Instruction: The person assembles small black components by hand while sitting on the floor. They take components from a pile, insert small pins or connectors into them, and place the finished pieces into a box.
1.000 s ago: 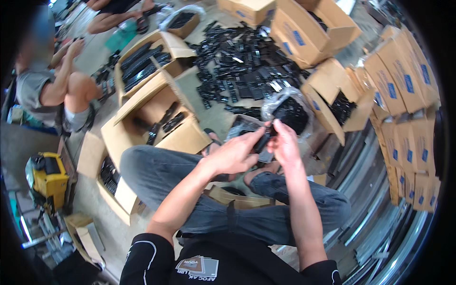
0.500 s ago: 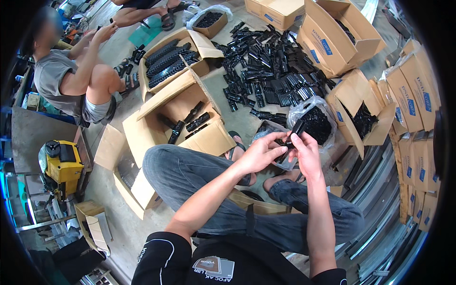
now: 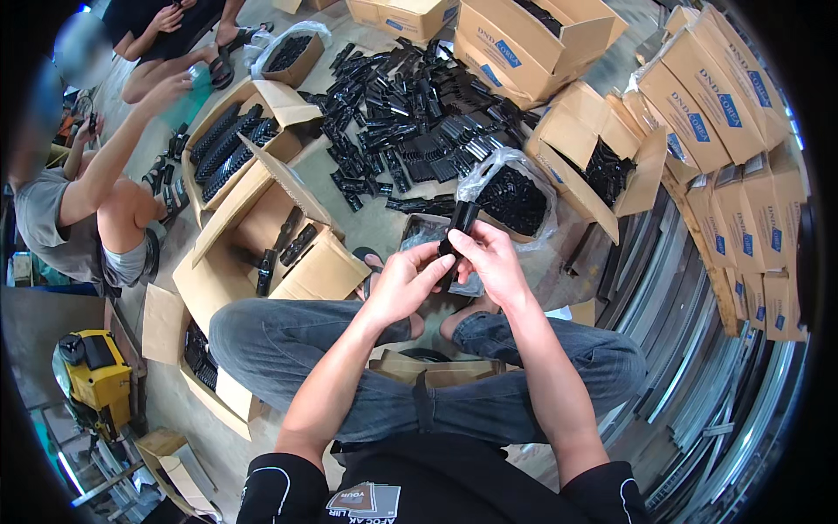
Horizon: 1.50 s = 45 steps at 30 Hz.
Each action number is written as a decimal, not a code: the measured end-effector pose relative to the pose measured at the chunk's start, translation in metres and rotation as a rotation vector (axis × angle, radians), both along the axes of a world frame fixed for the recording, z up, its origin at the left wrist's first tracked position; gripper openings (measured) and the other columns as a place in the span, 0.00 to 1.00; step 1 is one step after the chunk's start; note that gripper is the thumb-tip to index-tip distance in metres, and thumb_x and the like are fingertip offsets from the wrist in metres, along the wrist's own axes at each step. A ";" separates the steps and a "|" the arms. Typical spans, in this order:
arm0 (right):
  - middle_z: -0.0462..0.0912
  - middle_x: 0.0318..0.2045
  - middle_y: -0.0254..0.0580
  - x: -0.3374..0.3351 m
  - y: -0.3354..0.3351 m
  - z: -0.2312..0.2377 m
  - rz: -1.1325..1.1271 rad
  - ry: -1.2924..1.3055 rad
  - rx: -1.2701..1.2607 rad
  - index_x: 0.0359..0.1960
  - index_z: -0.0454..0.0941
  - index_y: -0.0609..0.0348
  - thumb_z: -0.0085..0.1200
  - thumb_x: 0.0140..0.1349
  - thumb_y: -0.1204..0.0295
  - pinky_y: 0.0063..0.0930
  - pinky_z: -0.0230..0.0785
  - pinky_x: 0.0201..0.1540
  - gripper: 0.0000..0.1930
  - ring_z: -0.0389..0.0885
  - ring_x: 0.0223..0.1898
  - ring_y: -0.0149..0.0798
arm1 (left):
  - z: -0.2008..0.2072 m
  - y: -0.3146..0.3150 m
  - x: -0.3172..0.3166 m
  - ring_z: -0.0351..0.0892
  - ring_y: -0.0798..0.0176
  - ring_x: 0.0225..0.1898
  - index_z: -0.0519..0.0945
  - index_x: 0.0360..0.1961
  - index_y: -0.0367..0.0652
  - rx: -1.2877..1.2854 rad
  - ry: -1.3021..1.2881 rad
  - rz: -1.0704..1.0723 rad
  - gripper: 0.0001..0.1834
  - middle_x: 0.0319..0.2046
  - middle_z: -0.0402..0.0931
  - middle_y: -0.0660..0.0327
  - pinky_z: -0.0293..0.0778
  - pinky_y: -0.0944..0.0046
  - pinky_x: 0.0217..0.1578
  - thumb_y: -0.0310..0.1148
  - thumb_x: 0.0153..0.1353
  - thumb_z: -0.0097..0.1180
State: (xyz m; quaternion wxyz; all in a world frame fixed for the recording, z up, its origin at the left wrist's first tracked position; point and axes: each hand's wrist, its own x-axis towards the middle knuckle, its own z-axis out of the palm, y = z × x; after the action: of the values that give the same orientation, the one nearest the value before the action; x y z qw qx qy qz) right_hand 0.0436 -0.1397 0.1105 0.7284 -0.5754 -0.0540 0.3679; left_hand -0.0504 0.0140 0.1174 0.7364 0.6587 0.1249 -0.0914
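Note:
Both of my hands are together over my crossed legs, holding a black, glossy, tube-like plastic part [image 3: 463, 218]. My left hand [image 3: 406, 281] pinches its lower portion between thumb and fingers. Higher up, the thumb and fingers of my right hand [image 3: 491, 262] close on the same part. It stands slightly tilted, its upper end showing above my fingers. Whether it is one piece or two joined pieces I cannot tell. Just beyond my hands sits a small bin [image 3: 425, 229] lined with clear plastic, partly hidden by them.
A large heap of similar black parts [image 3: 419, 122] covers the floor ahead. A bag-lined box [image 3: 552, 214] of small black pieces stands right of my hands. An open carton [image 3: 323, 275] holding a few parts is at left. A co-worker [image 3: 57, 210] squats at far left; metal profiles [image 3: 663, 349] lie right.
The whole view has swung, shifting the scene leftward. My hands still hold the black part, now more upright and plainly visible. The co-worker's arm has stretched forward.

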 end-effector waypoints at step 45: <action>0.80 0.29 0.35 0.000 -0.001 0.009 -0.011 -0.002 0.045 0.40 0.79 0.63 0.62 0.65 0.66 0.17 0.69 0.18 0.12 0.76 0.19 0.23 | -0.002 0.007 -0.001 0.80 0.72 0.42 0.76 0.56 0.32 -0.117 0.048 0.037 0.26 0.44 0.82 0.59 0.76 0.70 0.43 0.32 0.60 0.69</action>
State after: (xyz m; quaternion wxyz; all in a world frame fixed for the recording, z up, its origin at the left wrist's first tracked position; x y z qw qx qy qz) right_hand 0.0432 -0.1408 0.1193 0.7431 -0.5596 -0.0597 0.3620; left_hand -0.0514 0.0208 0.1151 0.7718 0.6098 0.1492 -0.1006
